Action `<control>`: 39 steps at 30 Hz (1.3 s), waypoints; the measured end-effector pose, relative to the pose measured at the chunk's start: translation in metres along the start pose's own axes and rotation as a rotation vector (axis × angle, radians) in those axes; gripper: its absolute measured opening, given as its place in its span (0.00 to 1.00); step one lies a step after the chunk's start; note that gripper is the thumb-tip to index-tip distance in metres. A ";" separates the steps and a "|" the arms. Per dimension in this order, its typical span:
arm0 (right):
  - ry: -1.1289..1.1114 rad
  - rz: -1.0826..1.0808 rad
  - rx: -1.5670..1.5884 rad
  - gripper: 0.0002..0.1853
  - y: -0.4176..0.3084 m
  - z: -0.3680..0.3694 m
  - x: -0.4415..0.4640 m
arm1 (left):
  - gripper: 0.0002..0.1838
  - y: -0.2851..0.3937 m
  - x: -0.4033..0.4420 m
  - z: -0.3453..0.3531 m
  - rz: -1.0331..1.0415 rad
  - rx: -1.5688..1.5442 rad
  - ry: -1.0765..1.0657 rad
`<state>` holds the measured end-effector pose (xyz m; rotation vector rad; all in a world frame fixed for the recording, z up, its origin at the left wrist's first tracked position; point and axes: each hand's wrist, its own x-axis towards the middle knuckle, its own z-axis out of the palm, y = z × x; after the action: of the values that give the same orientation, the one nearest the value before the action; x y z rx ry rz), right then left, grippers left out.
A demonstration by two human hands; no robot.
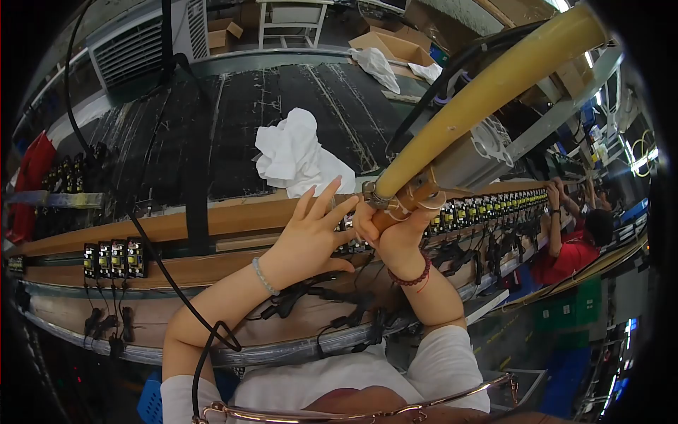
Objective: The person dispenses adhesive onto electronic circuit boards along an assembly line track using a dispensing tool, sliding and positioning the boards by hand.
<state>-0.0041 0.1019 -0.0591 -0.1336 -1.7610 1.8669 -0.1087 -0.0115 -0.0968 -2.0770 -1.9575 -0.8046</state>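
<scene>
1. Your right hand (401, 247) is at the lower end of the hose (487, 88), its grip closed around the brown fitting (393, 213), the thumb on one side and the fingers on the other.
2. From that grip, the hose's long axis slants up and away to the right. The fitting lies directly beneath the hose's end, so your right hand is the nearer one to it.
3. Your left hand (304, 237) is just left of the hose's end, its grip wide, fingers spread and thumb apart. You show nothing held there; whether its fingertips touch your right hand, you cannot tell.
4. A partly hidden board (345, 225) sits left of the hose's end, between your hands and nearer the left fingertips. Contact is unclear.
5. The row of boards (494, 207) runs off to the right of the hose's end, its long axis slanting gently upward; black cables (364, 300) hang on your side.
6. The white cloth (300, 152) lies left of the hose, beyond your left hand.
</scene>
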 end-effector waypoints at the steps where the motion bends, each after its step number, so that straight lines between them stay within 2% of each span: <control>1: -0.019 -0.002 0.007 0.50 -0.001 -0.001 0.000 | 0.25 0.000 0.000 0.000 0.001 0.000 -0.001; 10: -0.009 -0.031 -0.019 0.49 0.002 0.002 0.001 | 0.26 -0.002 -0.003 0.001 -0.024 -0.016 -0.047; 16: 0.010 -0.033 -0.032 0.51 -0.016 0.007 0.003 | 0.30 -0.011 -0.011 -0.022 0.014 -0.002 0.005; 18: 0.001 -0.036 -0.054 0.51 -0.021 0.008 0.006 | 0.33 -0.015 -0.017 -0.042 -0.003 -0.018 -0.145; 20: -0.048 -0.048 0.065 0.52 -0.022 0.011 0.010 | 0.34 -0.018 -0.027 -0.033 -0.015 -0.028 -0.144; 25: -0.062 0.001 0.136 0.56 -0.015 0.032 0.009 | 0.37 -0.024 -0.034 -0.028 -0.012 -0.052 -0.098; 27: -0.003 0.050 0.313 0.57 -0.008 0.035 0.005 | 0.36 -0.026 -0.037 -0.023 0.001 -0.063 -0.071; 32: -0.071 0.087 0.118 0.52 -0.009 0.040 0.009 | 0.34 -0.026 -0.039 -0.018 -0.012 -0.052 -0.034; 34: 0.005 0.064 0.203 0.50 -0.009 0.042 0.010 | 0.34 -0.027 -0.040 -0.016 -0.016 -0.055 -0.029; 39: 0.002 -0.026 0.253 0.48 -0.001 0.042 0.010 | 0.35 -0.027 -0.041 -0.014 -0.018 -0.062 -0.031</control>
<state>-0.0306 0.0689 -0.0501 -0.0162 -1.5016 2.0506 -0.1379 -0.0511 -0.1117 -2.1218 -1.9942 -0.8520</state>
